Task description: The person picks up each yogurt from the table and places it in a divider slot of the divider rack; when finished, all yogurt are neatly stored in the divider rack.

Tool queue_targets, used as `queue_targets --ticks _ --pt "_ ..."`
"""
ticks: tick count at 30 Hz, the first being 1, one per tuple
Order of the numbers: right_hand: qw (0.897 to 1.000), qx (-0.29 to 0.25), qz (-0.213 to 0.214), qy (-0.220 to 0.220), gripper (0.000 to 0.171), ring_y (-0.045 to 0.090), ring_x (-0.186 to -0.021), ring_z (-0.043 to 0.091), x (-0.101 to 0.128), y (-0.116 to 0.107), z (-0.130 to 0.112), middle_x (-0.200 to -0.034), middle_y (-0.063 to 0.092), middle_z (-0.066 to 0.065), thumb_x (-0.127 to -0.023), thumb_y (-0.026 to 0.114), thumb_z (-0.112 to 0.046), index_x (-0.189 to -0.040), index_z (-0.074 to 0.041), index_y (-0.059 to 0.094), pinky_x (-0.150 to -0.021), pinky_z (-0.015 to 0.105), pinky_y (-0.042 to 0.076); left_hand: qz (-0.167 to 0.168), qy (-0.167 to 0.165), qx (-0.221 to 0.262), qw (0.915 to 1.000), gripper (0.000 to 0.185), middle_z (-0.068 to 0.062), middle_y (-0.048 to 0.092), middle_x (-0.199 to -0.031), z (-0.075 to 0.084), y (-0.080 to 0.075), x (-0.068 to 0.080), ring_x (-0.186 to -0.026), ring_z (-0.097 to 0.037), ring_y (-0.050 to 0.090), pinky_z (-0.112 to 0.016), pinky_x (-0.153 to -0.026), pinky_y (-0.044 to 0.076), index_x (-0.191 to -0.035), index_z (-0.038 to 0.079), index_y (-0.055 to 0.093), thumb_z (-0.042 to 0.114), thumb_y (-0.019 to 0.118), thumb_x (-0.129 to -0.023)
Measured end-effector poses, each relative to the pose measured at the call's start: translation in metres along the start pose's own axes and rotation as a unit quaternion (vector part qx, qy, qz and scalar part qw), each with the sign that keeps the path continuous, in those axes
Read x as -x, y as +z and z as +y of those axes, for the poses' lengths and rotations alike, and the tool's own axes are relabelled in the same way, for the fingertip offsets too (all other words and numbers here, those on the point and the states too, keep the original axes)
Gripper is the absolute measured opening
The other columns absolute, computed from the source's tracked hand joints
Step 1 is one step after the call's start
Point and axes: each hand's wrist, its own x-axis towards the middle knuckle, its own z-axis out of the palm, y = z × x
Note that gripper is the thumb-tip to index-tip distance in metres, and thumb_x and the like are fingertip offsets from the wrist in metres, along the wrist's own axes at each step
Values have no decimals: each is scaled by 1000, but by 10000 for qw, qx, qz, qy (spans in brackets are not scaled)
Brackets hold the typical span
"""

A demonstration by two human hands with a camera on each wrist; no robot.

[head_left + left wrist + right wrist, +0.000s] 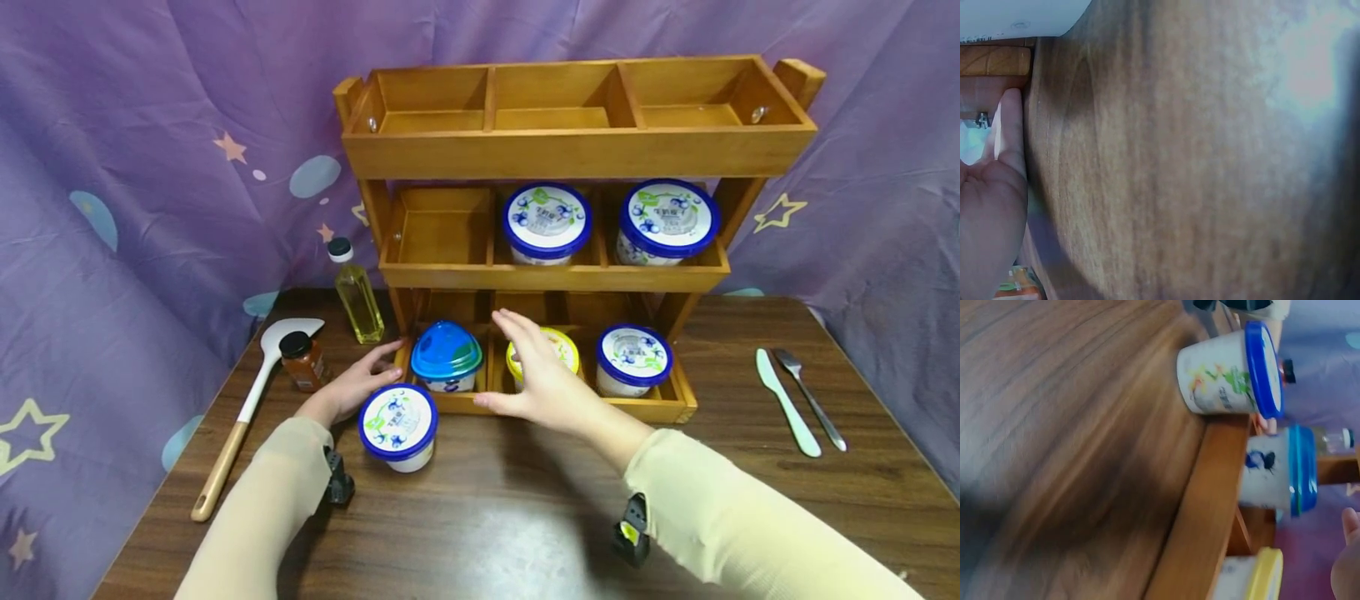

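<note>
My left hand (356,387) reaches to the left end of the wooden shelf's bottom tier (517,406), its fingers extended at the corner. Just right of that wrist, a white tub with a blue lid (399,423) stands on the table. Over the bottom tier, my right hand (536,379) is spread and holds nothing, partly covering a yellow-lidded tub (564,343). To its left sits a tub with a light-blue domed lid (446,352); to its right, another blue-lidded tub (634,357). In the left wrist view, the left hand's fingers lie against the shelf side (994,60).
Two blue-lidded tubs (547,221) (669,218) occupy the middle tier. At left are an oil bottle (357,300), a spice jar (303,362) and a white spatula with a wooden handle (255,400). A pale green knife (786,404) and a fork (812,400) lie at right.
</note>
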Motion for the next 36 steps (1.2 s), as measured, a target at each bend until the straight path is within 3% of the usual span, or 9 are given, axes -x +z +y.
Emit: queue_targets --ticks 5,12,16,21,28,31,36 --pt "9988 -82 -297 -370 93 31 -131 34 -4 19 -7 -142 35 23 -70 82 -30 -141 3 32 -106 46 27 108 -10 47 9999 63 -29 33 -138 -21 -2 -12 -128 -41 31 -55 -102 27 -150 14 21 27 52 -97" --pt "9914 -291 -1217 -376 92 32 -132 30 -7 45 -21 -142 38 17 -72 80 -38 -143 -3 33 -106 44 28 172 27 48 9998 65 -27 35 -139 -24 -2 -13 -126 -39 34 -53 -100 31 -150 17 23 33 55 -95" --pt "9871 -228 -1496 -520 88 34 -131 27 -7 57 -23 -140 41 14 -73 79 -39 -141 -3 37 -106 42 28 146 16 87 9999 65 -25 34 -140 -24 -2 -13 -127 -38 33 -52 -101 31 -150 17 23 32 54 -95" --pt "9841 101 -1548 -864 85 38 -127 27 -8 68 -23 -137 44 12 -73 78 -43 -138 -3 42 -105 41 30 116 32 44 9999 63 -25 32 -142 -18 -1 -10 -128 -39 32 -53 -102 29 -150 15 22 29 52 -97" --pt "9819 401 -1577 -973 79 37 -125 30 -7 77 -21 -138 42 14 -74 76 -46 -136 -7 46 -102 43 34 3 151 55 9999 61 -31 34 -138 4 3 1 -126 -41 34 -51 -101 32 -149 7 21 21 51 -98" --pt "9814 536 -1579 -951 79 36 -126 31 -7 80 -20 -140 41 15 -74 76 -48 -136 -8 47 -101 43 34 -2 172 120 9998 60 -31 35 -137 2 3 0 -126 -42 35 -50 -100 33 -149 6 21 19 50 -98" --pt "9807 835 -1459 -995 76 40 -120 27 -13 85 -20 -137 45 13 -74 74 -51 -133 -9 51 -99 40 35 93 147 44 9998 62 -28 35 -138 -15 0 -7 -126 -40 35 -50 -100 33 -150 12 20 26 51 -98"
